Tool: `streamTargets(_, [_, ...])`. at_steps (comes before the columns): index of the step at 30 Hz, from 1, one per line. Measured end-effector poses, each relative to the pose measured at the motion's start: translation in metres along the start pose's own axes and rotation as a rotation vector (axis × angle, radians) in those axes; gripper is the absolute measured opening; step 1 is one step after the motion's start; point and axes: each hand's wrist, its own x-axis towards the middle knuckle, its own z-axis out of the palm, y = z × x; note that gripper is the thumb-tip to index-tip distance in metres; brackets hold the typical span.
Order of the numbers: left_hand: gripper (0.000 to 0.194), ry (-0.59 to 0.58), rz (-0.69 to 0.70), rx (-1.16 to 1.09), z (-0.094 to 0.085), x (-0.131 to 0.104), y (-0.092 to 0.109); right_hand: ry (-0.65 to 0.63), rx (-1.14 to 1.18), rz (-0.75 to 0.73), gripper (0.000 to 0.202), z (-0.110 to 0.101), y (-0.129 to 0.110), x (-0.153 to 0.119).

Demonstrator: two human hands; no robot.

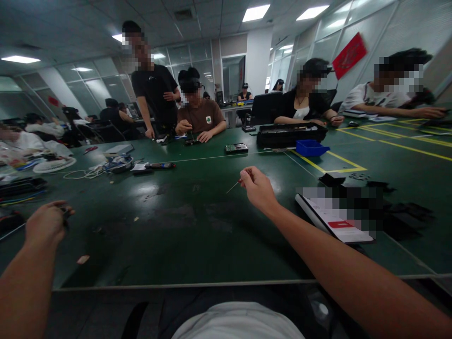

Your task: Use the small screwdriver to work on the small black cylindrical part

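Note:
In the head view my right hand (259,188) is raised over the middle of the green table, closed on a small screwdriver (233,187) with a red handle. The thin shaft points down to the left and touches nothing that I can see. At the left, my left hand (47,221) is closed round a small black object (66,214); fingers and blur hide its kind. A bare circuit-board hard drive (236,148) lies farther back on the table, apart from both hands.
A white booklet (339,223) and dark pieces (406,216) lie at the right. Behind stand a blue bin (311,148) and a long black casing (291,134). A cable bundle (118,164) and another screwdriver (160,165) lie back left. Several people work around the table.

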Motion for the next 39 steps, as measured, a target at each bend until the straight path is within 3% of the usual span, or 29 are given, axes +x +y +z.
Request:
streamTargets(3, [0.023,-0.044,-0.134,-0.106,0.040,-0.024,0.020,-0.006,0.004,0.000,0.027,0.000,0.000,0.000])
streamTargets(6, [0.034,-0.219,-0.160,-0.149,0.080,-0.046,0.036,0.003,0.004,-0.004,0.028,0.000,0.000,0.000])
streamTargets(10, [0.038,-0.519,-0.042,-0.101,0.130,-0.081,0.049,0.009,0.016,-0.002,0.027,-0.001,-0.002,-0.001])
streamTargets(12, [0.036,-0.731,0.027,-0.060,0.154,-0.105,0.057,0.005,0.025,-0.005,0.024,-0.001,-0.003,-0.002])
streamTargets(17, [0.030,-0.982,0.135,-0.011,0.211,-0.172,0.078,0.017,-0.001,0.004,0.026,-0.002,-0.004,-0.001])
streamTargets(20, [0.047,-1.054,0.258,0.164,0.235,-0.204,0.085,0.018,-0.025,0.011,0.030,-0.002,-0.005,0.000])
streamTargets(22, [0.056,-1.057,0.340,0.222,0.245,-0.218,0.084,0.012,0.006,0.022,0.030,-0.001,-0.005,0.000])
streamTargets(24, [0.050,-1.047,0.408,0.232,0.251,-0.227,0.080,0.009,0.089,0.027,0.027,0.001,-0.004,0.000])
streamTargets(27, [0.037,-1.066,0.485,0.224,0.252,-0.230,0.069,0.017,0.218,0.016,0.024,0.004,-0.002,-0.001])
streamTargets(30, [0.036,-1.095,0.543,0.186,0.250,-0.227,0.058,0.000,0.231,0.014,0.024,0.006,-0.001,-0.002])
streamTargets(39, [0.041,-1.088,0.522,0.143,0.247,-0.225,0.055,-0.051,0.115,-0.008,0.024,0.009,0.005,-0.003])
